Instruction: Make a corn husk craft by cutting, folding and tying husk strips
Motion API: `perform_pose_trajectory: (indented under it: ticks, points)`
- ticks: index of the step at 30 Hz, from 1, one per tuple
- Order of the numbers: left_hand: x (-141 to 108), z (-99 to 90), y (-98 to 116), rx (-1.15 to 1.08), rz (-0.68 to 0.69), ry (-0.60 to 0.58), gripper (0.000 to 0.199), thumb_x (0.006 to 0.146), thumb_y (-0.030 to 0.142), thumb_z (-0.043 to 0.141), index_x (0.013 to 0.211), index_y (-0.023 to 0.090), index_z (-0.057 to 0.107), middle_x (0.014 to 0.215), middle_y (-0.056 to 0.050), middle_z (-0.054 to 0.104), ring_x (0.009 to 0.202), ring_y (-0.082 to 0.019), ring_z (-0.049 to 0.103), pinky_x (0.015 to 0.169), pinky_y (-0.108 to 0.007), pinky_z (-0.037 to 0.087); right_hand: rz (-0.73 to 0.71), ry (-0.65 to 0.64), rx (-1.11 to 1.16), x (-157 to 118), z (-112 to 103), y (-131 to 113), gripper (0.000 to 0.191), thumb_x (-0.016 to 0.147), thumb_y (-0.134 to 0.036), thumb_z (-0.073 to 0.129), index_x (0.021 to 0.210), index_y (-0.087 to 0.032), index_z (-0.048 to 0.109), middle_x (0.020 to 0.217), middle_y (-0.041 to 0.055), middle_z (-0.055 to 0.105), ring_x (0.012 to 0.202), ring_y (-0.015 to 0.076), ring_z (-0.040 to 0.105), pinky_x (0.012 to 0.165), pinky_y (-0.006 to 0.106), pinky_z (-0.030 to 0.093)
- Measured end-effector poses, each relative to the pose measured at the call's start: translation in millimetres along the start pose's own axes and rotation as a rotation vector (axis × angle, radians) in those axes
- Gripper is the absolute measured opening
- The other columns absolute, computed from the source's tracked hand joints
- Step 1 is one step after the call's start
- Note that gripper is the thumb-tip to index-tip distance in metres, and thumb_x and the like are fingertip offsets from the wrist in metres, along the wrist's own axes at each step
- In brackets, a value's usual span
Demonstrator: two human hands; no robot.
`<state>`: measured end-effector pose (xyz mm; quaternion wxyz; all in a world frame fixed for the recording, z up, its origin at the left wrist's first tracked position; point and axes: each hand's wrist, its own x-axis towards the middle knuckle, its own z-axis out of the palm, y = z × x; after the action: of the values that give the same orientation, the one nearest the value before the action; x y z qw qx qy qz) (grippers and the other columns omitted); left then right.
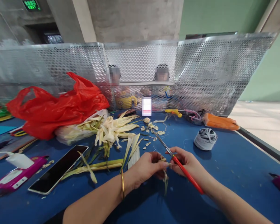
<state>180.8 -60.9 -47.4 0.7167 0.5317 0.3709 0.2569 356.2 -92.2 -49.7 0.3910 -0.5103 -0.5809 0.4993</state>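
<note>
My left hand [146, 168], with a gold bangle at the wrist, pinches a small bundle of dried husk strips [165, 182] whose greenish ends hang down. Its fingertips meet those of my right hand [185, 161] at the bundle. A tool with a long red handle and a slim metal end [189, 176] lies in my right hand, its metal end pointing up and left; its exact kind is unclear. Beyond my hands are pale husk scraps [148, 144]. To their left lies a pile of dried corn husks [112, 127], partly in a clear plastic bag.
A red plastic bag [60, 105], black-screened phone [60, 168] and magenta power strip [21, 174] are on the left. A grey yarn ball [205, 139], orange pouch [220, 121] and yellow-handled tool [174, 112] lie right. Behind a perforated metal screen [140, 56] sit two people.
</note>
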Motion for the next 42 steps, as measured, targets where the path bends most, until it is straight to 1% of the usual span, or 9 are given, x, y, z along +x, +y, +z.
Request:
perform_pose_trajectory:
  ticks: [2, 7, 9, 15, 20, 26, 29, 34, 42]
  points:
    - [0, 0.5, -1, -0.029, -0.007, -0.004, 0.039, 0.056, 0.035, 0.081, 0.079, 0.015, 0.057, 0.071, 0.001, 0.06, 0.06, -0.016, 0.063, 0.062, -0.03, 0.047, -0.008, -0.009, -0.008, 1, 0, 2, 0.034, 0.065, -0.031, 0.07, 0.091, -0.019, 0.051, 0.058, -0.0086, 0.048, 0.05, 0.007, 0.039, 0.049, 0.02, 0.028]
    - [1, -0.1, -3, -0.005, -0.019, 0.097, 0.034, 0.05, 0.025, 0.082, 0.069, 0.015, 0.055, 0.058, 0.005, 0.056, 0.05, -0.013, 0.057, 0.055, -0.028, 0.045, -0.014, -0.015, -0.04, 1, -1, 5, 0.035, 0.067, -0.03, 0.068, 0.096, -0.02, 0.051, 0.058, -0.009, 0.047, 0.05, 0.0077, 0.039, 0.049, 0.021, 0.028]
    - [2, -1.5, -4, 0.012, -0.04, 0.086, 0.034, 0.049, 0.024, 0.082, 0.069, 0.015, 0.057, 0.056, 0.004, 0.057, 0.05, -0.012, 0.056, 0.055, -0.027, 0.046, -0.017, -0.014, -0.049, 1, 0, 4, 0.037, 0.067, -0.03, 0.068, 0.098, -0.019, 0.051, 0.059, -0.0088, 0.047, 0.051, 0.008, 0.039, 0.05, 0.021, 0.029]
    - [3, -6.2, -1, 0.012, -0.095, 0.082, 0.034, 0.063, 0.034, 0.076, 0.086, 0.013, 0.062, 0.073, -0.003, 0.066, 0.056, -0.013, 0.062, 0.05, -0.022, 0.043, -0.04, 0.039, -0.101, 1, -4, 8, 0.038, 0.071, -0.032, 0.069, 0.101, -0.019, 0.052, 0.063, -0.0076, 0.048, 0.057, 0.0098, 0.042, 0.054, 0.022, 0.033]
    - [7, -22.9, 13, -0.068, 0.017, 0.149, 0.034, 0.065, 0.034, 0.077, 0.089, 0.014, 0.063, 0.081, -0.004, 0.067, 0.053, -0.008, 0.057, 0.042, -0.018, 0.032, -0.082, 0.157, -0.106, -2, -12, -1, 0.048, 0.073, -0.04, 0.071, 0.111, -0.021, 0.05, 0.075, -0.0037, 0.054, 0.066, 0.013, 0.047, 0.06, 0.024, 0.038]
    - [10, -44.4, 27, -0.226, 0.075, 0.279, 0.034, 0.058, 0.029, 0.083, 0.081, 0.013, 0.064, 0.067, 0.002, 0.061, 0.05, -0.004, 0.05, 0.043, -0.016, 0.028, -0.071, -0.096, -0.222, -13, -26, -24, 0.036, 0.08, -0.047, 0.063, 0.103, -0.02, 0.053, 0.078, -0.0021, 0.052, 0.065, 0.0116, 0.042, 0.057, 0.021, 0.035]
    - [11, -47.2, 30, -0.311, 0.114, 0.321, 0.028, 0.059, 0.023, 0.083, 0.076, 0.013, 0.063, 0.066, 0.002, 0.061, 0.048, -0.004, 0.049, 0.043, -0.017, 0.029, -0.043, -0.149, -0.357, -13, -29, -22, 0.035, 0.08, -0.048, 0.062, 0.102, -0.02, 0.057, 0.069, -0.0047, 0.044, 0.061, 0.0104, 0.036, 0.053, 0.02, 0.032]
    - [11, -45.4, 33, -0.423, 0.135, 0.365, 0.017, 0.064, 0.014, 0.078, 0.074, 0.013, 0.064, 0.066, 0.002, 0.062, 0.047, -0.003, 0.05, 0.048, -0.016, 0.038, 0.027, -0.046, -0.507, -10, -26, -13, 0.042, 0.077, -0.053, 0.063, 0.105, -0.022, 0.062, 0.07, -0.0033, 0.05, 0.061, 0.0122, 0.042, 0.055, 0.021, 0.037]
    - [8, -42.9, 29, -0.345, 0.075, 0.268, 0.011, 0.068, 0.013, 0.073, 0.077, 0.014, 0.065, 0.072, -0.002, 0.068, 0.05, -0.007, 0.057, 0.052, -0.018, 0.045, 0.02, 0.017, -0.542, -9, -21, -15, 0.049, 0.073, -0.054, 0.064, 0.106, -0.02, 0.069, 0.07, -0.0008, 0.061, 0.06, 0.0145, 0.05, 0.054, 0.021, 0.042]
